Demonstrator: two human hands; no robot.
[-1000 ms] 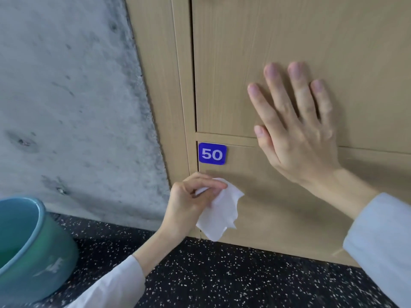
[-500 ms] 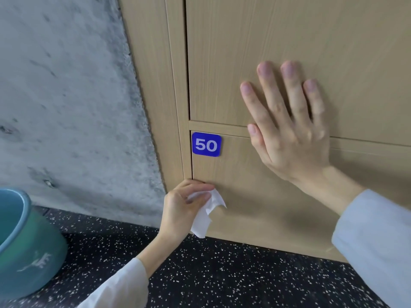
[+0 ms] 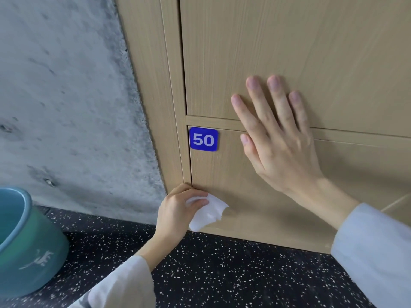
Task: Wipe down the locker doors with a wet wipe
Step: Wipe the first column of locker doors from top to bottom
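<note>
Locker door (image 3: 255,196) numbered 50 (image 3: 203,139) is the bottom one, just above the speckled floor (image 3: 222,274); my left hand (image 3: 178,212) sits at its lower left corner, fingers (image 3: 198,204) pinched on the wet wipe (image 3: 209,213), which hangs bunched against the wood; the unwiped face stretches to the right of those fingers, its long axis running sideways along the floor, so I judge the next stroke goes rightward; my right hand (image 3: 282,152) lies flat and spread, holding nothing, pressed across the seam between this door and the door above (image 3: 289,52); the left hand is the nearer one to the work; a teal bucket (image 3: 29,247) stands well apart at left, by the concrete wall (image 3: 66,107).
</note>
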